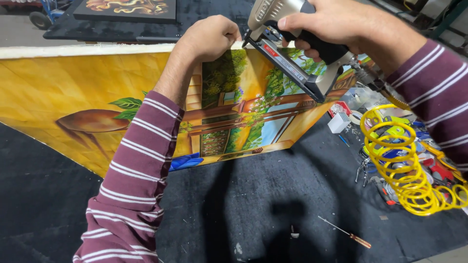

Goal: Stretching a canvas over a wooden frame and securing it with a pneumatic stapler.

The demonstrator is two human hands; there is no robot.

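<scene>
A large painted canvas (73, 92), yellow with leaves and a window scene, stands on its edge on a black table. My left hand (210, 35) is closed in a fist on the canvas's top edge, pinching the fabric there. My right hand (341, 22) grips the black handle of a pneumatic staple gun (292, 63), whose nose touches the top edge right beside my left fist. A coiled yellow air hose (399, 165) runs down from the gun's handle on the right.
A black cloth-covered table (273, 204) lies below. A screwdriver (348, 234) rests on it near the front. A pile of tools and small boxes (390, 131) sits at the right. Another framed painting (126, 9) lies behind the canvas.
</scene>
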